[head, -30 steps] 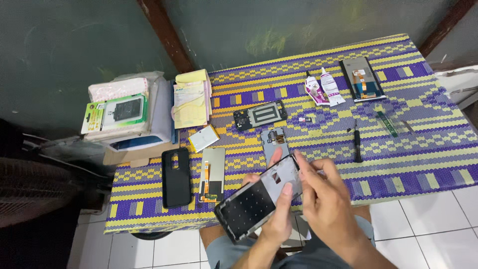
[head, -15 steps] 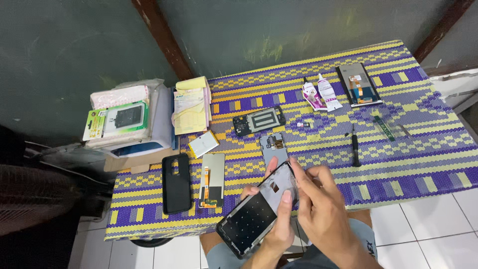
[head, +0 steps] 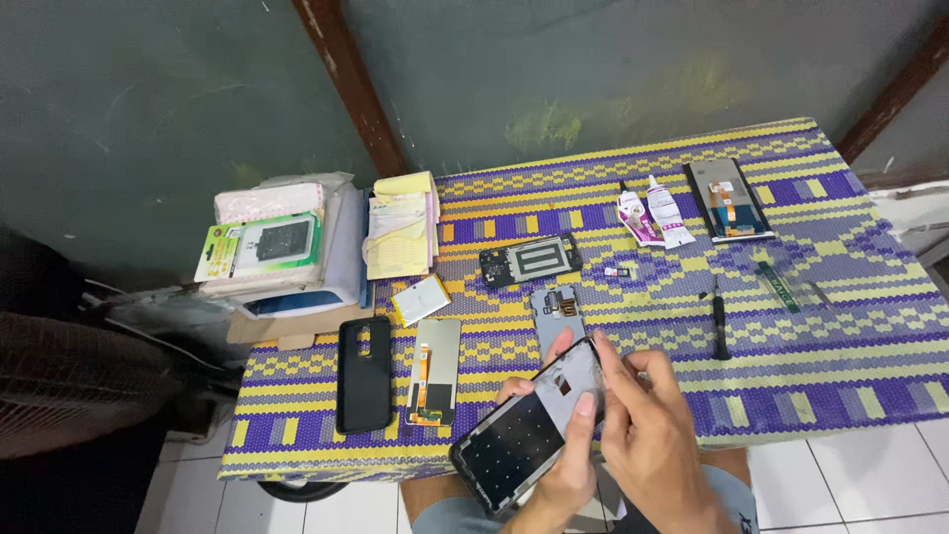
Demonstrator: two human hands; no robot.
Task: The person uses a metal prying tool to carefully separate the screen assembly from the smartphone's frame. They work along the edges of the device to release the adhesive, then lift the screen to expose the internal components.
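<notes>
1. The left hand [head: 568, 475] grips a dismantled phone screen assembly [head: 529, 427] from beneath, thumb pressed over its right long edge, fingers curled under and mostly hidden.
2. The right hand [head: 647, 435] lies against the assembly's upper right corner, fingers bent and closed onto that edge, forefinger along the top rim.
3. The assembly is held tilted above the table's near edge, its lower end past the woven mat [head: 840, 326] and over the person's lap; its upper end overlaps the mat.
4. Just beyond its upper end lies a grey phone frame [head: 556, 314], close to touching the fingertips; beyond that, a black inner plate [head: 531, 260].
5. Left of the hands, a display panel with flex cable [head: 435, 371] and a black phone case [head: 365, 374] lie side by side near the front edge, leaving a narrow strip of bare mat.
6. To the right, the mat is open as far as a black screwdriver [head: 721, 318]; glue tubes [head: 654, 213] and another screen [head: 730, 198] sit well apart near the wall.
7. At the left end, stacked boxes [head: 277, 252] and a yellow notepad [head: 400, 225] crowd the corner.
</notes>
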